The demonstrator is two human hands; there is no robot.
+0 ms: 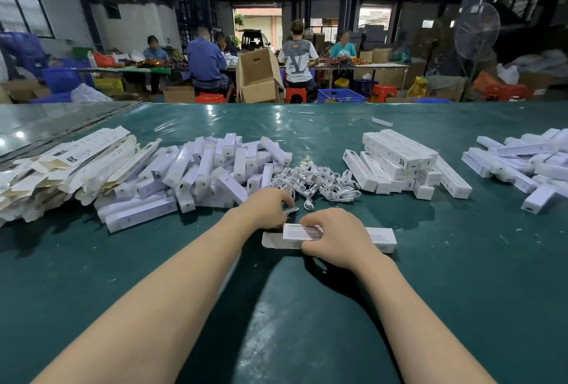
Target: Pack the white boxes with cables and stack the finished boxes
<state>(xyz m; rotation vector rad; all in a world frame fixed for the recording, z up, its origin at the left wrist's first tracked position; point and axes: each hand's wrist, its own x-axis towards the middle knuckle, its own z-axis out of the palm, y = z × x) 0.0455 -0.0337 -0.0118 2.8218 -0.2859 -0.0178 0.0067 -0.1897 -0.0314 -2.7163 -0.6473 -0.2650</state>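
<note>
A long white box [379,237] printed "SMART SENSOR" lies flat on the green table in front of me, its left end flap open. My right hand [332,237] presses down on its middle and grips it. My left hand [270,203] sits just beyond the box's open end, fingers pinched on a small white cable [292,210]. A heap of coiled white cables [316,180] lies right behind my hands. A stack of closed white boxes [402,162] stands to the right of the cables.
Loose white inner units [212,168] are piled left of centre. Flat unfolded cartons [70,165] lie at the far left. More white boxes [528,162] are heaped at the far right. Several people sit at tables beyond the table's far edge.
</note>
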